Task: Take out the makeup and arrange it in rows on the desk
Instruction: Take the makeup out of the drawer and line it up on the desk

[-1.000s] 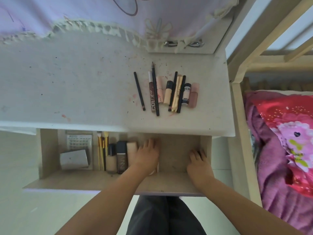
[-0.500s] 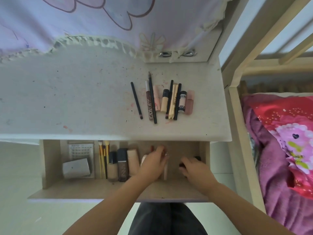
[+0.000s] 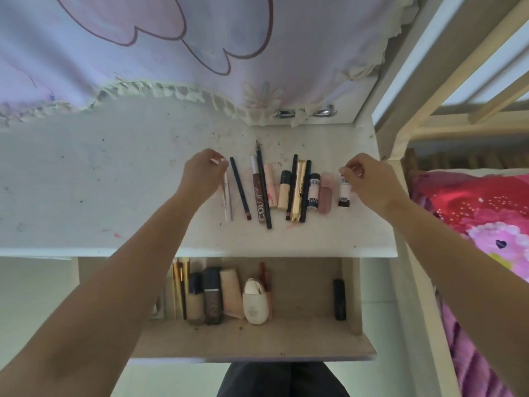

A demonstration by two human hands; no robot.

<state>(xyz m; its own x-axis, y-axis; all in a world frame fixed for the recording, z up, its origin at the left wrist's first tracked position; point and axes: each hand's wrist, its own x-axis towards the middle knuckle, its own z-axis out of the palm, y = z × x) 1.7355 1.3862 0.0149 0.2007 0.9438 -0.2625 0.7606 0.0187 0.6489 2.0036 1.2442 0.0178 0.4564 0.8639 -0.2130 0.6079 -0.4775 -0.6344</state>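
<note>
Pinching pens (image 3: 227, 196) and tube (image 3: 345, 193) with fingers on speckled desk (image 3: 114, 181) (bed (image 3: 472, 224) beside).

Soft daylight from right; wide-angle edge distortion.

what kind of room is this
Most likely a bedroom or dorm room: a desk with an open drawer of makeup stands right beside a bed with floral bedding, and a pastel curtain hangs behind the desk.

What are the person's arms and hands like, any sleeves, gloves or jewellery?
Both forearms are bare as far as the frame shows, with no sleeves in view. The left hand and right hand wear no gloves. No watch or bracelet shows; rings cannot be made out.
</note>
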